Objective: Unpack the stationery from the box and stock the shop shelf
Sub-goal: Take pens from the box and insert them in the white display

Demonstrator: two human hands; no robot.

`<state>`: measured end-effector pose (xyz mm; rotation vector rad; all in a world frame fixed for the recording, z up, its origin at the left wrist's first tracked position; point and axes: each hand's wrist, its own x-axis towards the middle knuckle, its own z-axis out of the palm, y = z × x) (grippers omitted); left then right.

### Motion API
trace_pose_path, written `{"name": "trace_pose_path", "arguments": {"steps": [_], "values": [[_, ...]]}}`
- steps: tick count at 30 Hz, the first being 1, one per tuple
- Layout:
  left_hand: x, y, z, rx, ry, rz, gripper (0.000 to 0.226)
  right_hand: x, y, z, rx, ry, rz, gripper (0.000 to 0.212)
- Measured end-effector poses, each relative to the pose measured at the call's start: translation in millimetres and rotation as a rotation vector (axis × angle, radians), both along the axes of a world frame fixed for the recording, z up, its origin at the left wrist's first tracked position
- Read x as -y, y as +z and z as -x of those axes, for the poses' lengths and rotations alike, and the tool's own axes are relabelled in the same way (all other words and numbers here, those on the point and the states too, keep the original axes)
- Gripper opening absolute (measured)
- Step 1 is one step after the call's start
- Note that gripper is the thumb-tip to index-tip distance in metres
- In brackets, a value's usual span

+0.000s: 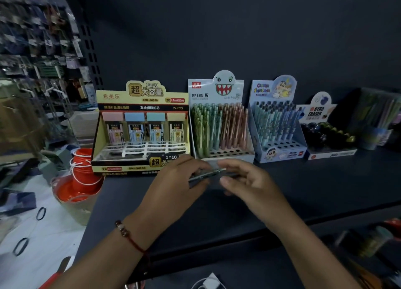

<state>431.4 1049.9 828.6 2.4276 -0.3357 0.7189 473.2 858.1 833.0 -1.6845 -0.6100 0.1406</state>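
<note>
Stocking in progress. You are holding a small bundle of pens (206,174) level between both hands, just in front of the shark-card pen stand (219,123) on the shelf (303,180). The fingers of your left hand (182,180) are curling round the bundle's left end; those of your right hand (243,180) are pinching its right end. The stand's front holes are showing bare, so filling appears unfinished. Left of the stand, the lead box (141,128) is also part-filled. No supply box is showing.
</note>
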Motion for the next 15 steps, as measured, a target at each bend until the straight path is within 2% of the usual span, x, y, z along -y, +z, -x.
{"name": "trace_pose_path", "arguments": {"steps": [2, 6, 11, 15], "values": [[2, 0, 1, -0.011, -0.029, 0.001, 0.023, 0, -6, 4, 0.040, -0.047, 0.003, 0.031], [6, 0, 4, -0.014, -0.090, -0.056, 0.022, 7, -8, 6, 0.044, -0.126, -0.044, 0.020], [9, 0, 8, 0.114, 0.026, -0.294, 0.036, 23, 10, -5, 0.107, -0.151, -0.097, 0.020], [20, -2, 15, 0.026, 0.091, -0.445, 0.052, 36, 46, -26, 0.134, -0.265, -0.247, 0.023]]}}
